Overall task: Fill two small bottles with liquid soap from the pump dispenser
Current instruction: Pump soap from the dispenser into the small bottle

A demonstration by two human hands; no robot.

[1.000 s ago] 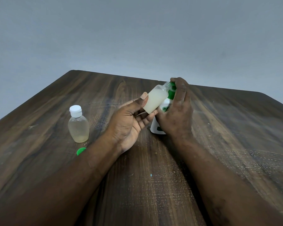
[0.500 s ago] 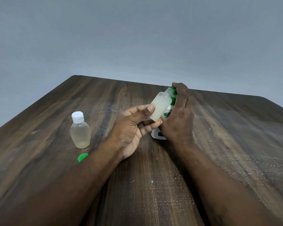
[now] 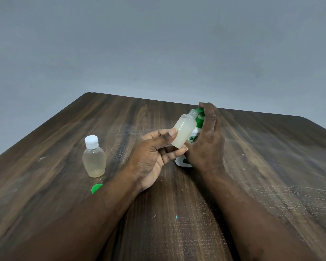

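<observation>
**Open bottle held at the pump spout**

I see 1 capped bottle [image 3: 93, 159] standing well left of the pump dispenser [image 3: 182, 162], with a green cap [image 3: 96, 188] beside it. The left hand [image 3: 152, 159] pinches the tilted open bottle [image 3: 183, 131], mouth at the dispenser's spout. The right hand [image 3: 207, 140] curls over the dispenser's head.

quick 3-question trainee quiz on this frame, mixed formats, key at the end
1. True or false: the white-capped bottle stands upright on the table, untouched.
2. Fill in: the loose cap lying near it is ___.
3. The left hand holds the uncapped bottle. What does the right hand grip? A) pump dispenser B) loose cap C) white-capped bottle
Key: 1 true; 2 green; 3 A.
</observation>
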